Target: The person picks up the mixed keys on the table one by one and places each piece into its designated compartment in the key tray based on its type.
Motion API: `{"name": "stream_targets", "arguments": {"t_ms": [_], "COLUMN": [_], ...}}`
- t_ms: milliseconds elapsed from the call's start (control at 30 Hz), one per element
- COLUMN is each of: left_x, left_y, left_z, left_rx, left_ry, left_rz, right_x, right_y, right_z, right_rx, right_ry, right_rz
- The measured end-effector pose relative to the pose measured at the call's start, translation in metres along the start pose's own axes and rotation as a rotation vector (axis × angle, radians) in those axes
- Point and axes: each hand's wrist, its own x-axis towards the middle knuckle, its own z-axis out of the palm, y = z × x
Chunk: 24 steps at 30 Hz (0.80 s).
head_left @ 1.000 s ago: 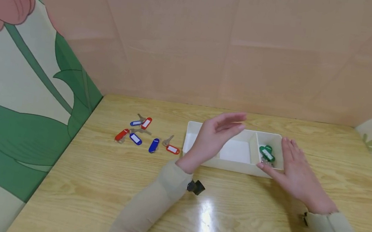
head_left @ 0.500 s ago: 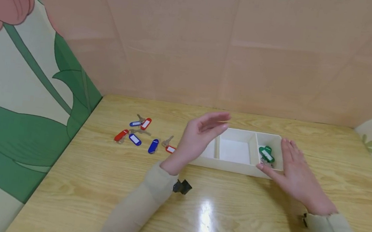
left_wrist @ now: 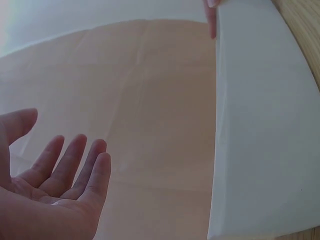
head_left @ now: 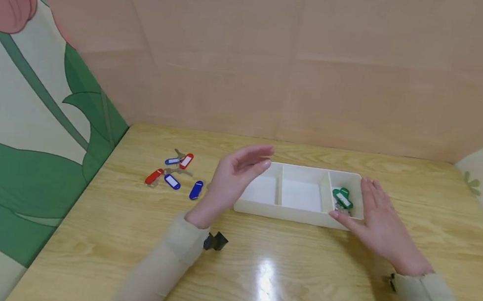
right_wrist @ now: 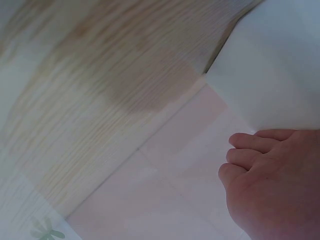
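Observation:
A white tray with three compartments (head_left: 283, 213) stands on the table. Green-tagged keys (head_left: 343, 198) lie in its right compartment; the middle one holds nothing visible. My right hand (head_left: 378, 225) rests against the tray's right end, fingers straight along the outer wall and thumb at the front rim. In the right wrist view, the right hand (right_wrist: 272, 185) touches the white wall. My left hand (head_left: 229, 179) hovers by the tray's left end, palm facing right and fingers relaxed, holding nothing. The left wrist view confirms that the left hand (left_wrist: 55, 195) is apart from the tray wall (left_wrist: 265, 120).
Left of the tray, keys with tags lie scattered: a blue tag (head_left: 196, 190), another blue tag (head_left: 172, 181), a red tag (head_left: 154, 177), and a red tag (head_left: 186, 160) beside a small blue one (head_left: 172, 161). A pinkish wall covering (head_left: 294, 77) rises behind the table.
My left hand has moved left from over the tray, uncovering its left compartment and hiding the nearest red-tagged key. The right hand stays at the tray's right end.

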Motion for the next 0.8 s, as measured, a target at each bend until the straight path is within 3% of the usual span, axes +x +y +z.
{"name": "stream_targets", "arguments": {"t_ms": [800], "left_x": [-0.016], "left_y": [-0.008], "left_z": [-0.030], "left_rx": [0.083], "left_ry": [0.032], "left_rz": [-0.027], "right_x": [0.000], "right_y": [0.000], "right_z": [0.000], "right_rx": [-0.008], "right_ry": [-0.004], "right_rz": [0.003]}}
